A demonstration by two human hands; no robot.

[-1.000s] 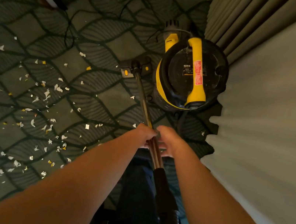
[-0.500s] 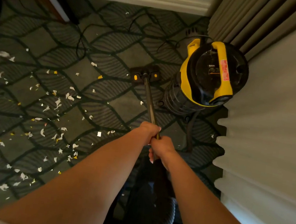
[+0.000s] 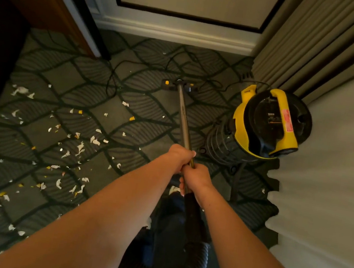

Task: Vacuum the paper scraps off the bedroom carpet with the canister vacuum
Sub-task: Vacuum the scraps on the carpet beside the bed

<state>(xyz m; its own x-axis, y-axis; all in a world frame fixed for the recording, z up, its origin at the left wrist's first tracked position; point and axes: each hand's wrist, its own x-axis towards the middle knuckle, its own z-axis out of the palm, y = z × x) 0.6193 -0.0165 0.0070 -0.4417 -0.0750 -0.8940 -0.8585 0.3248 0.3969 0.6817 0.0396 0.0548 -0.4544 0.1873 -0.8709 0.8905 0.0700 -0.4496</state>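
Pushed out toward twelve o'clock, the floor head (image 3: 177, 85) nears a loose cord (image 3: 108, 81) it could snag, while left hand (image 3: 178, 156) and right hand (image 3: 196, 178) both grip the wand (image 3: 182, 121).

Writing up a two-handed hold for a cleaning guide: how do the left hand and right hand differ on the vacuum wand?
The left hand sits farther along the wand, toward the floor head; the right hand sits nearer the body, just above the black hose cuff. The left hand shows its back, the right hand shows fingertips curling round from beneath. Both wrap the metal wand, close together.
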